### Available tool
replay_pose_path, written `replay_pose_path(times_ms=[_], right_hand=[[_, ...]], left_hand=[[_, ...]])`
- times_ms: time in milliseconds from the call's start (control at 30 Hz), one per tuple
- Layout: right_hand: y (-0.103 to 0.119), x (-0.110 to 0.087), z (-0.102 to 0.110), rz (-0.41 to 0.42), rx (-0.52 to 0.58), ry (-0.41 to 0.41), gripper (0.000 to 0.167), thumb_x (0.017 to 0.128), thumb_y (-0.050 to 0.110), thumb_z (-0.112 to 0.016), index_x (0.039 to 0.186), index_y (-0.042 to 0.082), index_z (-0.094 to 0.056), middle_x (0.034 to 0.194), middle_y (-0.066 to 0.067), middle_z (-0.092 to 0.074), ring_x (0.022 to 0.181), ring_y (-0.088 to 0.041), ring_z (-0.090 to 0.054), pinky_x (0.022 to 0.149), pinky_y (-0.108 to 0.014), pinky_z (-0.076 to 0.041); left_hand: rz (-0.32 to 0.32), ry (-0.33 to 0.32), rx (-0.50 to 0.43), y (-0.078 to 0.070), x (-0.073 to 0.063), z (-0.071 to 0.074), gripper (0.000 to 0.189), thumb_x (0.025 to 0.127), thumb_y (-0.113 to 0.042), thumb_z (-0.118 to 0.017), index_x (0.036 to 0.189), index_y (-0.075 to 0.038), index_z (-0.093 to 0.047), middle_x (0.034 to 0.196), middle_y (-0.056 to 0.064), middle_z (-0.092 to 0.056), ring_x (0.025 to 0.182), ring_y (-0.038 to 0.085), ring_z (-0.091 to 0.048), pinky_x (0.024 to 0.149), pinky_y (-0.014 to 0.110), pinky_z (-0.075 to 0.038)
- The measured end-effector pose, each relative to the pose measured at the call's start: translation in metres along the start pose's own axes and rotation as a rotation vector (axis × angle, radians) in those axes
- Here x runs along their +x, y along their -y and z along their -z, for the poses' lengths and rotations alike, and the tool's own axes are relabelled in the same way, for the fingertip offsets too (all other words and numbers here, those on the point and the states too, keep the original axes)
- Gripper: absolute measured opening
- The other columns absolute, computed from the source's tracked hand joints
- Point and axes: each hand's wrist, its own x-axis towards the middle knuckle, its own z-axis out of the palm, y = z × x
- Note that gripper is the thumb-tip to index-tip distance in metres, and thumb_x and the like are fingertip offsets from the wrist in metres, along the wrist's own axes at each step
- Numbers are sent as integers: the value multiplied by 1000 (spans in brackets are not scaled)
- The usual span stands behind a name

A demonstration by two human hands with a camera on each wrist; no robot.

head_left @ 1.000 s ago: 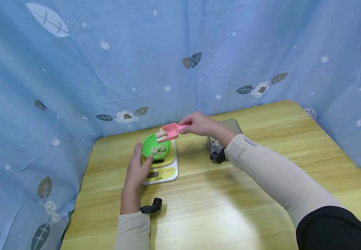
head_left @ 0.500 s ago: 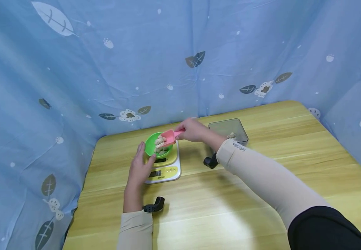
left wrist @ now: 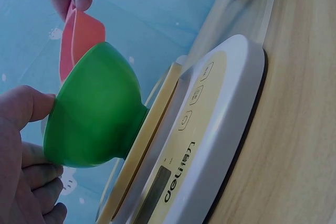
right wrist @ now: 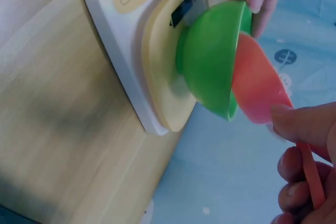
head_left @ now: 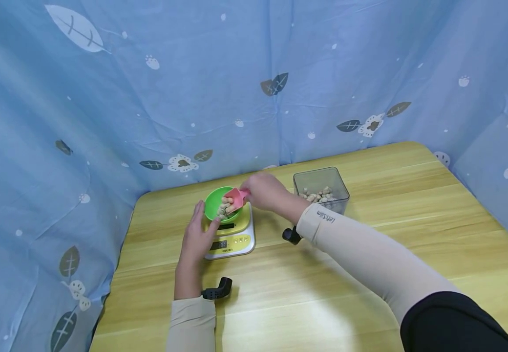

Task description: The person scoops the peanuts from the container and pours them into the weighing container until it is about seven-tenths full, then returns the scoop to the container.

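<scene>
My right hand (head_left: 264, 191) grips the handle of a pink scoop (head_left: 237, 197), its thumb on top in the right wrist view. The scoop tilts down into a green bowl (head_left: 213, 201), its front edge inside the rim. Peanuts in their shells (head_left: 224, 209) lie at the scoop's mouth and in the bowl. At the bowl's left side, my left hand (head_left: 194, 240) holds it with thumb and fingers at the rim. Under the bowl is a yellow and white kitchen scale (left wrist: 231, 82) with buttons and a small display.
A clear square container (head_left: 320, 175) with more peanuts (head_left: 322, 196) stands right of the scale, behind my right forearm. The wooden table (head_left: 368, 195) ends at a blue patterned curtain (head_left: 236, 88). A black wrist camera (head_left: 219, 288) sticks out from each wrist.
My right hand has moved left and turned the scoop down over the bowl; peanuts have slid to its mouth and into the bowl. My left hand stays at the bowl.
</scene>
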Motion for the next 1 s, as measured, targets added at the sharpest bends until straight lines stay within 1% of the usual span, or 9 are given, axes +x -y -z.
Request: replay_pose_path(times_ms=[133, 200, 267, 467, 567, 700, 767, 833, 1000], right_hand=[[2, -4, 0, 56, -120, -80, 14, 90, 11, -69, 98, 17, -78, 91, 1, -74, 83, -18, -61, 82, -33, -50], [3, -6, 0, 72, -167, -110, 16, 90, 10, -68, 99, 18, -79, 90, 1, -72, 81, -17, -57, 76, -31, -47], [3, -7, 1, 88, -205, -134, 17, 90, 11, -67, 100, 18, -79, 88, 0, -70, 79, -17, -55, 72, -29, -46], [0, -13, 12, 102, -203, -177, 14, 89, 11, -70, 99, 17, -78, 86, -1, -69, 77, -17, -56, 70, -28, -47], [-6, -18, 18, 103, -197, -205, 13, 90, 13, -70, 98, 17, -78, 83, -1, -68, 76, -18, -57, 68, -30, -48], [-16, -27, 29, 71, -121, -203, 17, 90, 17, -71, 105, 17, -78, 85, -2, -70, 80, -21, -60, 73, -34, -49], [-22, -33, 37, 39, -57, -187, 21, 89, 18, -72, 110, 16, -77, 92, -3, -73, 86, -22, -62, 77, -36, -50], [-28, -41, 46, 6, 10, -172, 25, 89, 18, -72, 114, 15, -75, 99, -5, -74, 93, -24, -63, 82, -38, -50], [-49, -61, 66, -79, 167, -132, 30, 91, 18, -69, 120, 11, -72, 111, -7, -72, 96, -24, -62, 83, -40, -51]], left_hand=[[5, 3, -4, 0, 0, -1, 78, 98, -49, -51, 159, -17, -14, 166, -3, -8, 153, 25, -10, 123, 50, -15], [7, 3, -5, 0, 0, -1, 79, 98, -48, -51, 159, -17, -13, 166, -3, -8, 153, 24, -10, 123, 49, -15], [12, 7, -8, 0, -1, -1, 79, 98, -48, -52, 159, -17, -13, 166, -3, -8, 153, 24, -10, 123, 49, -14], [13, 4, -6, -1, -1, 0, 80, 98, -50, -51, 159, -18, -12, 166, -3, -7, 153, 23, -9, 123, 48, -13], [4, -4, -5, 0, -1, -2, 80, 98, -50, -52, 159, -18, -12, 166, -3, -7, 153, 24, -10, 123, 49, -13], [-17, -16, -1, 1, -1, -2, 80, 98, -49, -52, 159, -17, -12, 166, -3, -7, 153, 24, -9, 123, 49, -13], [-25, -18, 6, 0, 0, -1, 79, 98, -49, -51, 159, -18, -11, 166, -3, -5, 153, 24, -9, 123, 50, -13], [-32, -31, 6, -2, 0, 1, 79, 98, -47, -52, 159, -18, -11, 166, -4, -5, 153, 23, -8, 123, 50, -13], [-79, -72, -19, -14, -4, 5, 78, 98, -46, -54, 159, -22, -12, 165, -9, -3, 153, 22, -8, 122, 52, -13]])
